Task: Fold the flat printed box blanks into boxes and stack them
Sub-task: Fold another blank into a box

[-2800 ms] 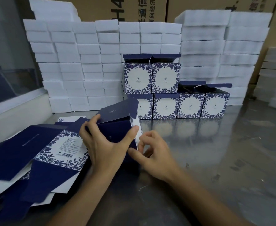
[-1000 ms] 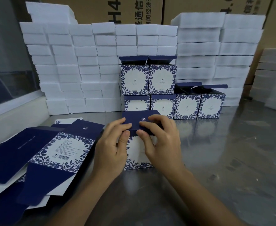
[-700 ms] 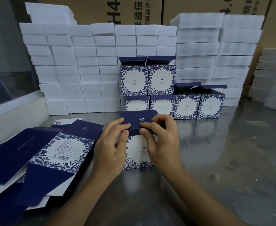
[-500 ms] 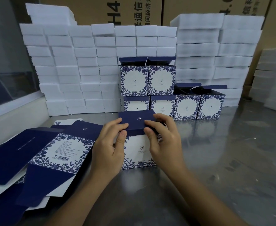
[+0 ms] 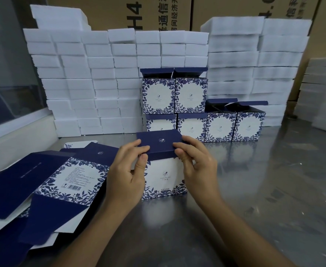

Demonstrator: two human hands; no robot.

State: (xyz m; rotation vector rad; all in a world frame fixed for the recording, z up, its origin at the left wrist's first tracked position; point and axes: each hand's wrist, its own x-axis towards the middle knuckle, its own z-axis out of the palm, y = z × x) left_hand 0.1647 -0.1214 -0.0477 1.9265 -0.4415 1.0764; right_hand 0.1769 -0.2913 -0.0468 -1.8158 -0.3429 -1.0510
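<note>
Right, nearest me two forearms came in over the steel table (image 5: 274, 189), both hands on one box (image 5: 165, 176) standing upright at mid-table, printed front facing the person.

Risk first, as I judged it: the navy lid (image 5: 159, 143) looked only part seated, its front lip sitting over the front wall and not yet tucked. Uneven push from the two sides could've creased the lip or skewed the lid, & a hard press on thin card might've bowed the front panel. The box was light and the table slick, so it could also have slid away under the push.

Left hand (image 5: 126, 174): narrow, fingers curled over the lid's left front corner, thumb pressed up against the lip from below, so pinching the lid edge. Right hand (image 5: 195, 166): same on the right, fingers laid over the lid's corner, thumb tip on the front lip, palm beside the box's right wall. Neither was spread wide.

Just left of the hands lay the flat blanks (image 5: 67, 180), a loose overlapping heap, top one showing barcode panel & navy flaps. Plenty left, so the job looked far from done.

Further back stood the finished boxes (image 5: 204, 116): four in a row, two more on top at the left, lids mostly up. Behind those, stacked white foam blocks (image 5: 100, 78), then brown cartons (image 5: 158, 12) at the wall.
</note>
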